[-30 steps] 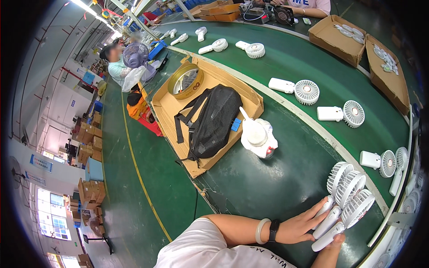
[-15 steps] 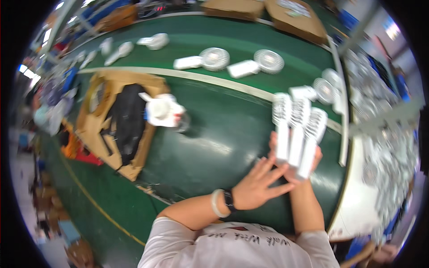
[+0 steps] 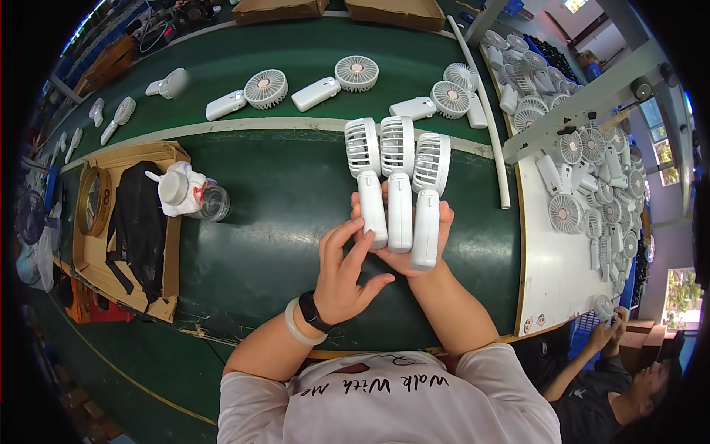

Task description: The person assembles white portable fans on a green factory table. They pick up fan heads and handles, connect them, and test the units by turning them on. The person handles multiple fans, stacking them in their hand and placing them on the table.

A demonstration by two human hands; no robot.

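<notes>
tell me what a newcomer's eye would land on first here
Probably the three white plastic handheld fans, side by side in the person's right hand, with the left hand at the leftmost one. Next, likely the big heap of similar white fans on the pale tabletop at right. At far left, the black fabric bag in an open brown cardboard tray stands out too.

So this one's a head-worn fisheye, the left of a side-by-side pair, aimed down over the wearer's own white shirt (image 3: 384,407) at the green surface (image 3: 288,274). Upright, not mirrored. It's fairly close to the left hand (image 3: 342,277) and right hand (image 3: 400,261), both around mid-frame. Super wide too: the white surface (image 3: 543,274) off right fits, and straight edges bow toward the rim.
</notes>
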